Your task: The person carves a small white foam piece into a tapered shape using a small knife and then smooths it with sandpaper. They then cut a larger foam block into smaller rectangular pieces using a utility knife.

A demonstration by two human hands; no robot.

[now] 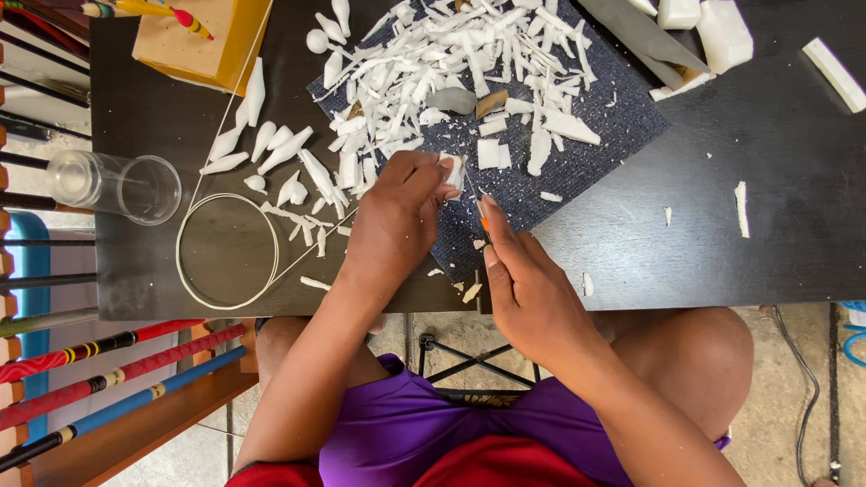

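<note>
Your left hand pinches white foam piece at frame centre over blue mat – catches shavings; right hand grips thin blade w/ fingers closed

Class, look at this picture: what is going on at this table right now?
A seated person is carving white foam. The left hand pinches a small white foam piece, and the right hand holds a thin orange-handled blade against it. Both work over a dark blue mat covered with white shavings. Finished tapered foam shapes lie to the left, near a clear plastic cup.
</note>
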